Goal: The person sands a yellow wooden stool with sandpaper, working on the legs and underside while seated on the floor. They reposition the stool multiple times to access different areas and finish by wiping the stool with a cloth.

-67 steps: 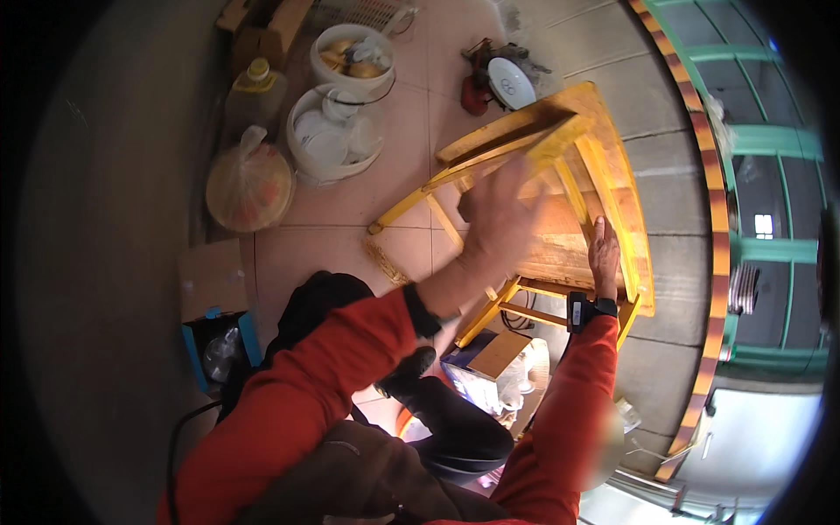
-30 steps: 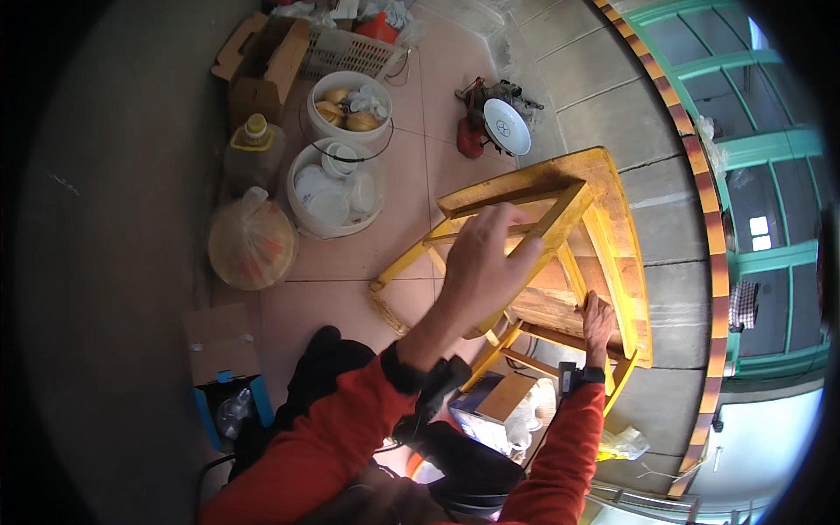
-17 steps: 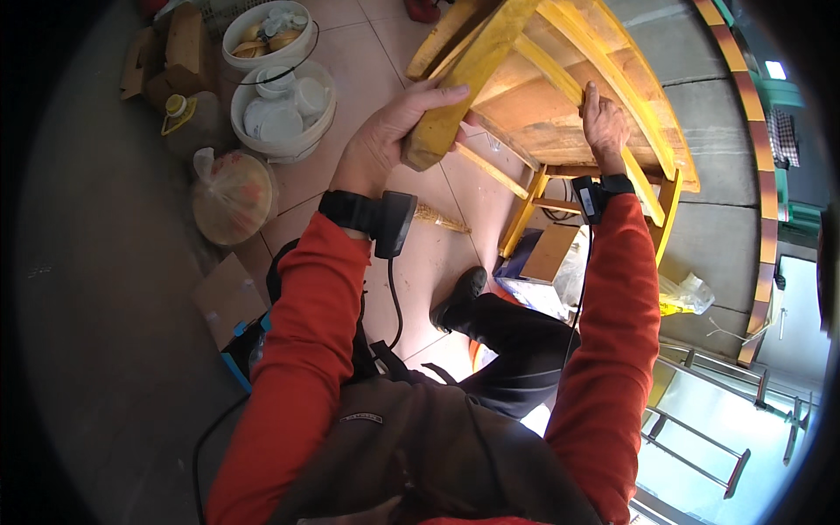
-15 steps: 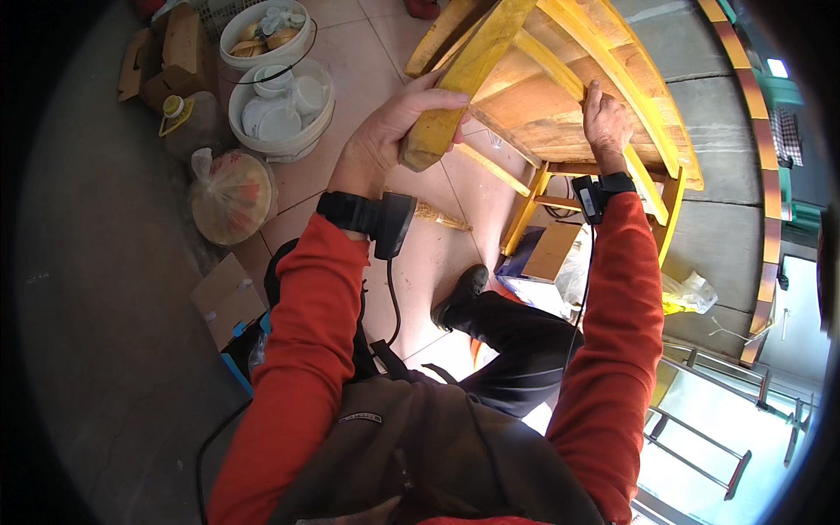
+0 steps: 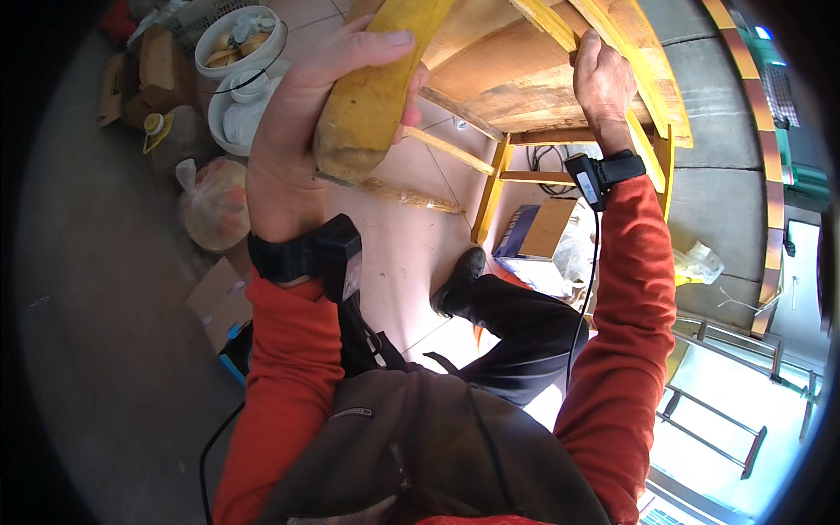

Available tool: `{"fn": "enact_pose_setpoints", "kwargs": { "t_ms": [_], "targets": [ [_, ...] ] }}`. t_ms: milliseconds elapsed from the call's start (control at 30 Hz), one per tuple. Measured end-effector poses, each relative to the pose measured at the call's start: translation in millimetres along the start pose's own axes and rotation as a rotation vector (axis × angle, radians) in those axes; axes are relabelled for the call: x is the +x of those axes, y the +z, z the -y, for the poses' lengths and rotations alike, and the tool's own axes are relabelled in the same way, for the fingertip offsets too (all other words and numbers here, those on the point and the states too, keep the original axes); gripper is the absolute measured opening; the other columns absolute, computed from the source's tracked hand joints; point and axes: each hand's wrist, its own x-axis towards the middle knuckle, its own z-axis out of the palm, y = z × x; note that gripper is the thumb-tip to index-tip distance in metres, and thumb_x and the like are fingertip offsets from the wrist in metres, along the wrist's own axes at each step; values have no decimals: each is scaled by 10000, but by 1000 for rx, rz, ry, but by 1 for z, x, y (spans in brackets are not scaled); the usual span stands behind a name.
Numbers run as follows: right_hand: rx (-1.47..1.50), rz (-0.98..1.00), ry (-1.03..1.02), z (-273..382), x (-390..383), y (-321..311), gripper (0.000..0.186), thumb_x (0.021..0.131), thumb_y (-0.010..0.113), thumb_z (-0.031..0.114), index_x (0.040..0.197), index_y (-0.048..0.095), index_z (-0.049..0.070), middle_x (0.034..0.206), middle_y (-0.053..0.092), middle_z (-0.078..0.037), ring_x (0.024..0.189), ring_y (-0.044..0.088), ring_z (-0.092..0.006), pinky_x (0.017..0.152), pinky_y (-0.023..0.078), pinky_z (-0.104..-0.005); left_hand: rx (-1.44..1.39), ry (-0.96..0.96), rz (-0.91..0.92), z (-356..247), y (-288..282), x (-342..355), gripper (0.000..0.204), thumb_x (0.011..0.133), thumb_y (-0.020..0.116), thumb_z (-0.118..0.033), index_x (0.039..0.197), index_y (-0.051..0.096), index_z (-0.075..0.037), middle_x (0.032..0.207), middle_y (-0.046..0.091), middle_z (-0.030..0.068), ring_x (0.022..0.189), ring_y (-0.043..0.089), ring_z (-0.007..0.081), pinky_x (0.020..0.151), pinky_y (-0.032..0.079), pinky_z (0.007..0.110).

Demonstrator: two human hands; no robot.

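A yellow wooden table (image 5: 516,79) is held tilted in front of me, its plank underside and curved edge showing. My left hand (image 5: 289,149) wraps round a thick yellow table leg (image 5: 372,114), thumb across its face, close to the leg's worn end. Farther right, my right hand (image 5: 604,87) is closed round a yellow rail (image 5: 547,24) under the tabletop. Both wrists wear black strapped devices. The upper part of the table runs out of the picture.
White buckets (image 5: 229,131) with bowls inside stand at the left, beside a jug (image 5: 175,136), a bagged round bundle (image 5: 213,206) and cardboard boxes (image 5: 157,79). A straw broom head (image 5: 411,196) lies on the tiles. An open box (image 5: 534,232) sits below the table, near my foot (image 5: 461,278).
The leg in my left hand has swung up and left and looks larger, nearer to me. My right hand has risen slightly with the rail. Both hands keep their grip.
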Motion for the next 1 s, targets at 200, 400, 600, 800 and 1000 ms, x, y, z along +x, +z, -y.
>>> {"fn": "enact_pose_setpoints", "kwargs": {
  "t_ms": [200,400,600,800,1000],
  "targets": [
    [59,-73,-153,0,-8,-25,335,1023,395,334,979,655,127,882,741,-141,900,677,-437,832,517,-491,8,75,181,-21,26,-26,427,996,544,-354,1184,558,29,899,557,59,654,563,69,580,493,204],
    [-154,-407,-556,0,-23,-55,235,956,560,116,1150,583,-15,816,561,-197,699,568,-364,611,466,-478,-493,-185,188,-49,55,-52,535,1029,522,-395,1420,467,-33,1035,621,208,799,712,280,674,617,356],
    [-761,-630,-727,-18,-54,-73,368,968,545,107,1287,537,-77,858,589,-215,713,598,-356,611,496,-430,-475,-124,78,-42,84,-62,572,1041,478,-439,1414,479,-5,966,627,195,681,695,265,591,605,342],
    [-166,-154,-424,-35,-56,-71,473,984,622,183,1375,505,-57,1163,661,-242,983,690,-358,839,583,-424,-485,-42,236,-27,90,-61,614,1043,456,-484,1381,510,26,967,653,208,673,688,279,599,589,360],
    [35,-97,-76,-64,-19,-67,468,995,487,470,1052,676,45,971,701,-217,882,651,-428,806,486,-501,-683,16,455,-5,84,-38,645,1043,428,-544,1354,522,13,1085,662,202,949,674,265,832,552,352]
  ]
}}
